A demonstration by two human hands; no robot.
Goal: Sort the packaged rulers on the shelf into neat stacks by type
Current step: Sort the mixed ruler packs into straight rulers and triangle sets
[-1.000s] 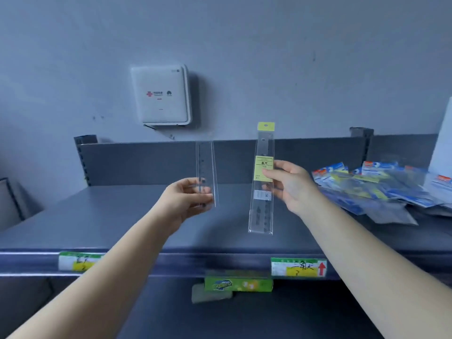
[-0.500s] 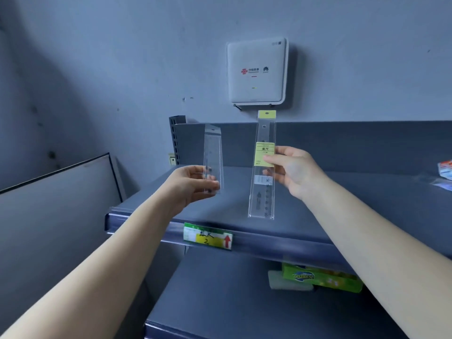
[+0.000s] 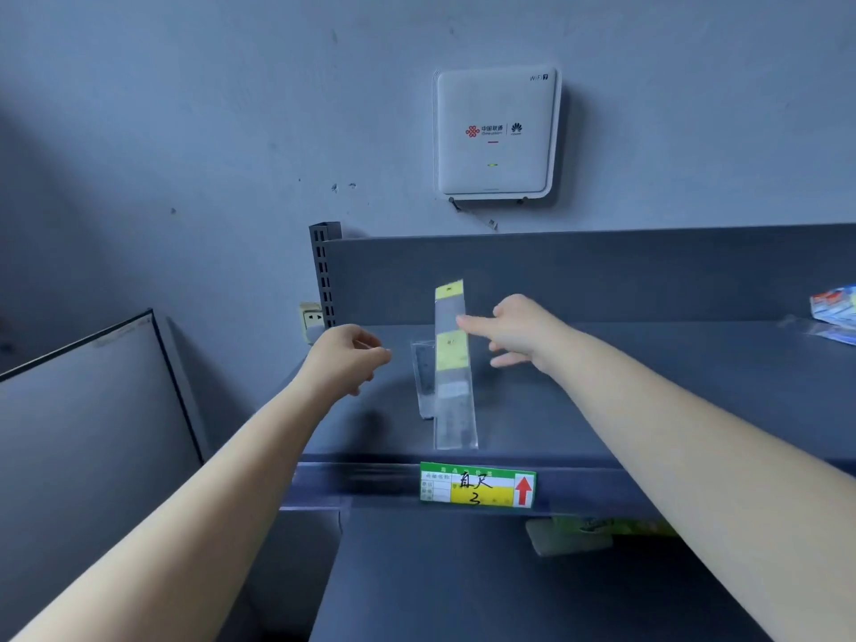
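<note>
Two packaged rulers lie on the grey shelf [image 3: 625, 391], near its left end. The long ruler [image 3: 455, 368], in a clear sleeve with yellow labels, runs front to back and partly covers the short clear ruler [image 3: 423, 379] on its left. My left hand [image 3: 345, 359] hovers left of them with loosely curled fingers, holding nothing. On the other side, my right hand [image 3: 516, 333] is spread with its fingers straight. Its index fingertip is at the long ruler's upper edge.
A green and yellow price label [image 3: 477, 485] with a red arrow sits on the shelf's front rail. More packaged items [image 3: 833, 312] lie at the far right. A white router [image 3: 495, 132] hangs on the wall. A grey panel [image 3: 83, 410] leans at the left. A lower shelf [image 3: 463, 586] sits below.
Both hands have let go of the rulers they held upright. The rulers now lie on the shelf, the long one overlapping the short one. The view has shifted slightly left.
</note>
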